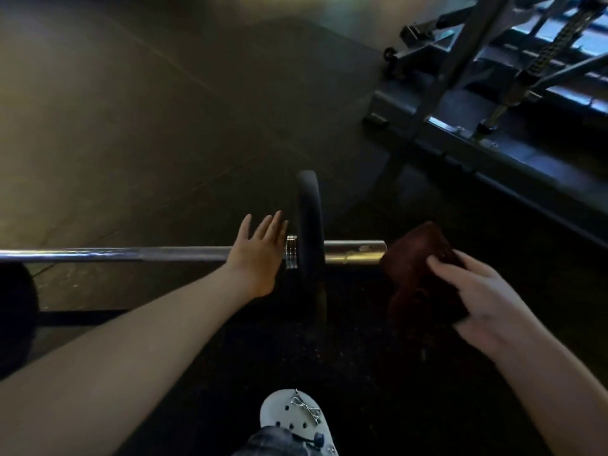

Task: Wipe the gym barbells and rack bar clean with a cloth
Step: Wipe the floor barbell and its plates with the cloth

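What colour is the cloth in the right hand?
Dark reddish-brown; the cloth, held by the right hand, shows in the head view.

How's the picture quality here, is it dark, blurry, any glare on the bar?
Head view: dim overall, floor by the white shoe nearly black; bright glare streaks along the barbell; the cloth in the right hand is smeared; the machine frame top right is blurred, with wide-angle bending at the edges.

Dark rubber floor (pixel 131 143), speckled closer in. White clog (pixel 296 416) with a bow charm sits below the fingers (pixel 273 225), well apart from them, and a denim trouser cuff (pixel 276 439) covers its heel. Grey machine frame (pixel 460 126) with a hanging chain (pixel 556 44) stands up and right of the fingers.
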